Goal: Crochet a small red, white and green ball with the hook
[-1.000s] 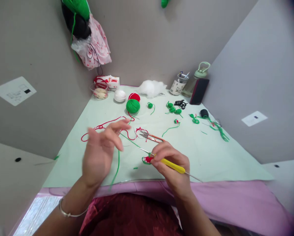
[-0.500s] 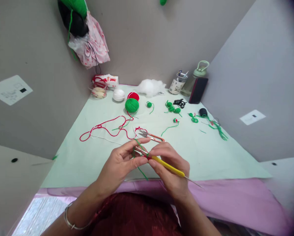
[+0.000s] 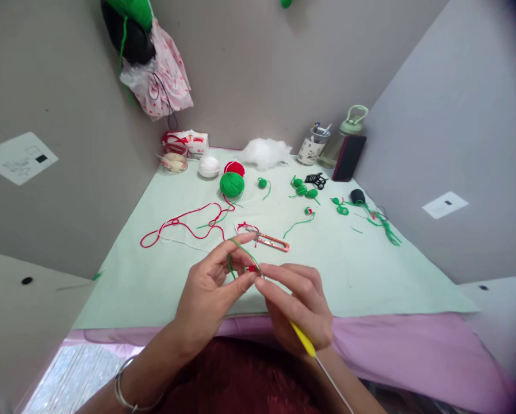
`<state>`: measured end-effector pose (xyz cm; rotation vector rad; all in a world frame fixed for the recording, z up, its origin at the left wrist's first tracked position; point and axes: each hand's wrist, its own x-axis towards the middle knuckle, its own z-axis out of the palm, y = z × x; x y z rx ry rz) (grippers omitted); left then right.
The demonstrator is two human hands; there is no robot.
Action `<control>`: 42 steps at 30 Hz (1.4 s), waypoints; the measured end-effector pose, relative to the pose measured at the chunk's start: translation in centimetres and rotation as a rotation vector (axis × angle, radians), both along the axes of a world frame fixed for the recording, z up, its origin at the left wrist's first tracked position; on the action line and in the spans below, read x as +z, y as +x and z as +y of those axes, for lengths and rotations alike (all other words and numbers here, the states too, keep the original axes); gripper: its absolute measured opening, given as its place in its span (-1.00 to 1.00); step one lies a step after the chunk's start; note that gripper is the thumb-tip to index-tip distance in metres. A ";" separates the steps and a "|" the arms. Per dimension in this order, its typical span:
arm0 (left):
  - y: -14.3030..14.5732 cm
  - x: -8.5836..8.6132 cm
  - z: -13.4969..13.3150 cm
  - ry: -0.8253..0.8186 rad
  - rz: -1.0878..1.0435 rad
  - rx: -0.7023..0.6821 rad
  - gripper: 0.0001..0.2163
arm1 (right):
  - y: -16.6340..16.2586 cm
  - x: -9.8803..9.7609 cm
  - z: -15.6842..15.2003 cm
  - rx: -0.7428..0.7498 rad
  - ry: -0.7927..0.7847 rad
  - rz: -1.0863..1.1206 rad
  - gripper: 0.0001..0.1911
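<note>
My left hand [image 3: 214,287] pinches a small red, white and green crochet piece [image 3: 251,268] between thumb and fingers. Green yarn [image 3: 243,248] runs over its raised index finger down to the piece. In my right hand [image 3: 298,299] is a crochet hook [image 3: 303,339] with a yellow handle, its rear metal shaft pointing down to the right. The hook's tip meets the piece between both hands, partly hidden by fingers. Just beyond the fingertips lie orange thread snips [image 3: 272,241].
Loose red yarn [image 3: 188,225] trails to the left. Behind are a green yarn ball [image 3: 232,184], a white ball [image 3: 208,167] and white stuffing [image 3: 264,153]. Small green crochet pieces [image 3: 301,190], a black hair clip [image 3: 316,181], a bottle [image 3: 341,141] and a phone [image 3: 348,158] stand or lie to the right.
My right hand has turned the crochet hook steeper, its handle end swinging down toward me. The left hand has shifted slightly left, and more of the snips shows.
</note>
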<state>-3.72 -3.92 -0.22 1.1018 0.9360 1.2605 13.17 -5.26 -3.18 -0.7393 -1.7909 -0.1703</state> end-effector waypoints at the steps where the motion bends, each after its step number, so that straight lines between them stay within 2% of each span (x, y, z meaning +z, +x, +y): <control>1: 0.1 -0.1 -0.1 0.018 0.016 0.025 -0.59 | 0.1 0.0 -0.1 -0.003 0.013 -0.027 -0.60; 7: 0.2 -0.8 -0.6 0.163 0.115 0.158 -0.59 | 0.4 0.4 -0.3 0.001 0.043 -0.122 -0.74; 11: 0.2 -0.8 -0.6 0.218 0.129 0.186 -0.60 | 0.3 0.7 0.0 0.109 0.025 -0.148 -0.75; 14: 0.1 -0.8 -0.5 0.245 0.127 0.187 -0.61 | 0.2 0.5 0.0 0.164 -0.041 -0.063 -0.68; 19: 0.0 -1.5 -0.6 0.316 0.188 0.201 -0.58 | 0.0 0.1 -0.4 0.169 -0.108 0.067 -0.61; 28: -0.2 -1.7 -0.3 0.450 0.281 0.219 -0.50 | -0.1 0.8 -0.3 0.191 -0.180 0.142 -0.71; 35: -0.1 -1.2 -0.3 0.405 0.308 0.235 -0.59 | 0.0 1.0 -0.4 0.244 -0.319 0.243 -0.68; 42: -0.4 -1.1 0.2 0.575 0.465 0.229 -0.62 | 0.8 2.1 -0.3 0.284 -0.520 0.271 -0.75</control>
